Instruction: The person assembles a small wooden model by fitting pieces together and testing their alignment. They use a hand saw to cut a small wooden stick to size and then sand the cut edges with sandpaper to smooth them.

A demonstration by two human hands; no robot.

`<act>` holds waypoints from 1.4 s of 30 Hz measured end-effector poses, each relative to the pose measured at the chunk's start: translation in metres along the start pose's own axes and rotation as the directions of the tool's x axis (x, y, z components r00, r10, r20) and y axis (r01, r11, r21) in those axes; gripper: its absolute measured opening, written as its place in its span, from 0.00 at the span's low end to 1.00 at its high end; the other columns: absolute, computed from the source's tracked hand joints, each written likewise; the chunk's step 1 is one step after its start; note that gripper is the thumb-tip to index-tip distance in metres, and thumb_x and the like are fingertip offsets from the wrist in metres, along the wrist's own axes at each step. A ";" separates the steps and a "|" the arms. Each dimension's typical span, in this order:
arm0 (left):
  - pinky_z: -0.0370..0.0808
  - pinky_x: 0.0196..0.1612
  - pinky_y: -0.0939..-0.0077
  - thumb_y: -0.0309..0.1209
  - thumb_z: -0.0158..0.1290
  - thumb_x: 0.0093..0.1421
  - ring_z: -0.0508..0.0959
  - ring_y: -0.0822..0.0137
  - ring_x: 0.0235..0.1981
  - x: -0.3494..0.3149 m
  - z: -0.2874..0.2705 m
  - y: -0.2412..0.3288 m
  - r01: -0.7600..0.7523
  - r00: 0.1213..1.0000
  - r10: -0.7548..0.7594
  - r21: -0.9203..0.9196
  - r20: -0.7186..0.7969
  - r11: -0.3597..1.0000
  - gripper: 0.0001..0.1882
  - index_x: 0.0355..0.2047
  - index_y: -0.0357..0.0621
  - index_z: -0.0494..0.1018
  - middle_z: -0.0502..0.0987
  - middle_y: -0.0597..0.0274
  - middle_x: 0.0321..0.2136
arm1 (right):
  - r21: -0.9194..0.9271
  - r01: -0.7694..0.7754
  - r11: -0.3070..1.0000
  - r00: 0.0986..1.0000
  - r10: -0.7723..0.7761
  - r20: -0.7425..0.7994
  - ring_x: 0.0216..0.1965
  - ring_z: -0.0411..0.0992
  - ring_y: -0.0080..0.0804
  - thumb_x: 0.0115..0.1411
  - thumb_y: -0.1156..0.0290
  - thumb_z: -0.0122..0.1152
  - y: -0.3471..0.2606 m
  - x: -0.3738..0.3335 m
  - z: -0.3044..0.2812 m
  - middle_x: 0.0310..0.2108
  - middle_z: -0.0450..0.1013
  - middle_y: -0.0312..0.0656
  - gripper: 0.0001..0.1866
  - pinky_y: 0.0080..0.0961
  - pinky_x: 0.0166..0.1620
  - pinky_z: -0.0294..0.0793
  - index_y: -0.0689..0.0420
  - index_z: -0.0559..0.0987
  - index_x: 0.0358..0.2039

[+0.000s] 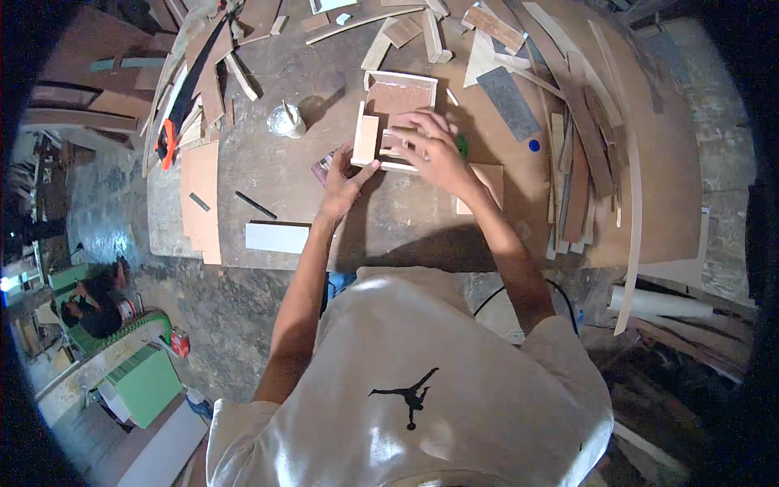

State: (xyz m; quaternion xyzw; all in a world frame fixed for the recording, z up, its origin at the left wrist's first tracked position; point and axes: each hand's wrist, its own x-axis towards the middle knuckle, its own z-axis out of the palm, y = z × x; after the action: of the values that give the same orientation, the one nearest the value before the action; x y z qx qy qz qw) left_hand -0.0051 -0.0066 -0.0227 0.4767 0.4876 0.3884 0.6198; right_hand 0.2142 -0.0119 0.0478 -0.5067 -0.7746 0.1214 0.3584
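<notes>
A small open rectangular box of pale wood with a reddish-brown floor lies on the broad brown wooden worktop, nearer the near edge than the far one and about midway between the left and right edges. Its long axis runs from the near edge toward the far edge, the far end leaning slightly right, and its open side faces up. The left hand grips the box's near left corner, thumb along the near wall and fingers at the left side. The right hand is over the near right part of the box, its fingers loosely bent and spread; whether they pinch anything cannot be told. Inside the box, a short pale wooden strip shows near the near end, partly hidden by those fingers. Left of the box and farther from the near edge stands a round white tub with white matter and an upright stick in it. A thin black rod and a white rectangular block lie toward the near edge, left of the left forearm. An orange-handled saw with a dark blade lies along the left edge, and long wooden strips are heaped toward the right edge.
</notes>
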 end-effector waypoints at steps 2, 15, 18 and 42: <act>0.65 0.62 0.67 0.32 0.63 0.58 0.69 0.60 0.59 -0.003 -0.002 -0.005 -0.091 0.995 0.094 0.075 -0.036 0.993 0.40 0.65 0.34 0.54 0.68 0.47 0.58 | 0.290 -0.145 0.946 0.988 0.156 -0.018 0.47 0.72 0.36 0.59 0.66 0.65 0.014 -0.002 -0.008 0.40 0.75 0.43 0.10 0.33 0.51 0.68 0.57 0.84 0.39; 0.73 0.41 0.77 0.34 0.56 0.65 0.77 0.74 0.30 -0.083 -0.032 0.021 -0.026 0.948 0.061 0.116 -0.313 0.993 0.12 0.38 0.35 0.79 0.81 0.62 0.29 | 0.308 0.367 0.878 0.924 -0.383 -0.009 0.39 0.76 0.39 0.65 0.72 0.51 -0.057 0.106 -0.070 0.35 0.77 0.43 0.10 0.34 0.45 0.75 0.60 0.81 0.37; 0.74 0.39 0.77 0.35 0.53 0.67 0.77 0.73 0.29 -0.105 -0.042 0.014 -0.035 0.966 0.044 0.039 -0.254 0.999 0.13 0.35 0.35 0.77 0.80 0.61 0.28 | 0.302 0.355 0.885 0.929 -0.369 -0.011 0.42 0.77 0.43 0.64 0.71 0.52 -0.072 0.041 -0.045 0.41 0.77 0.48 0.11 0.36 0.50 0.74 0.61 0.81 0.39; 0.69 0.57 0.56 0.44 0.46 0.66 0.75 0.47 0.54 -0.316 -0.202 -0.041 -0.579 0.767 0.608 0.629 0.204 0.519 0.32 0.62 0.32 0.60 0.74 0.44 0.52 | 0.750 -0.564 0.346 0.822 0.151 0.549 0.59 0.64 0.26 0.71 0.59 0.48 -0.382 -0.194 0.126 0.58 0.70 0.44 0.22 0.24 0.62 0.62 0.61 0.74 0.57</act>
State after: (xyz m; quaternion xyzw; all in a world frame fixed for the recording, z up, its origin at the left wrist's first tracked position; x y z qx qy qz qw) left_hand -0.2717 -0.2726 -0.0022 0.7919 0.4126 0.3875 0.2293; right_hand -0.0933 -0.3336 0.0847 -0.3649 -0.5097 0.6842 0.3727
